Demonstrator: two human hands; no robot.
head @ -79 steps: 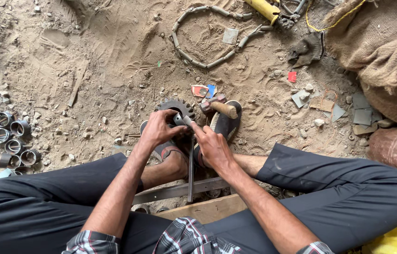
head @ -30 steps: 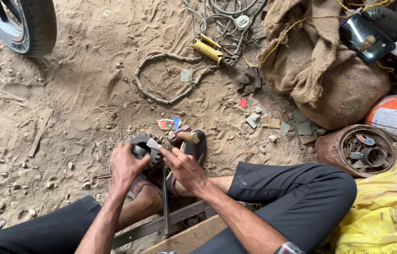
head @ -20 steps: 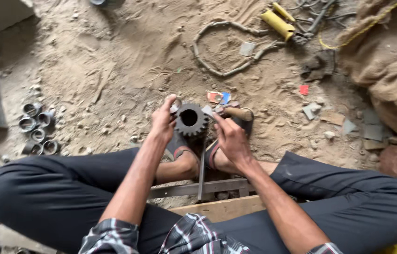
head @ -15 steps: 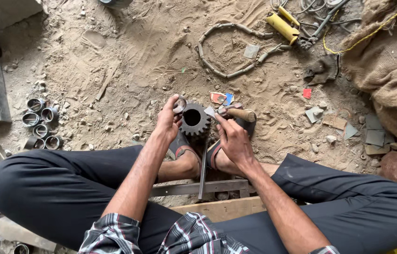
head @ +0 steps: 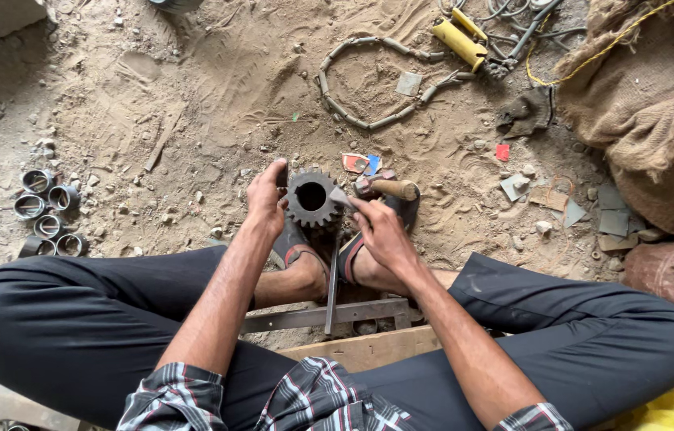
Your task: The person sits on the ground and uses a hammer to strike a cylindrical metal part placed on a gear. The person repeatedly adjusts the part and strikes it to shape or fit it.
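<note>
Seen from above, a person sits on sandy ground with knees spread wide and both arms reaching toward the middle of the frame. There a dark toothed gear (head: 311, 197) stands on edge, its round bore facing up toward the camera, so its axis runs roughly along the line of sight. The left hand (head: 267, 194) wraps the gear's left side, fingers closed around the toothed rim and steadying it. The right hand (head: 382, 231) lies just right of the gear and a little lower in the frame; its fingers are pinched together on a small metal piece (head: 340, 197) pressed against the gear's right edge. The two hands are apart, with the gear between them, and the left is the one in full contact with it. Just below the gear are the person's sandalled feet (head: 329, 259), and a thin metal bar (head: 332, 279) runs down from the gear toward the lower middle. A wooden-handled tool (head: 389, 189) lies on the sand just right of the gear. At the left edge sits a cluster of short metal rings (head: 46, 211); a burlap sack (head: 656, 112) fills the upper right.
</note>
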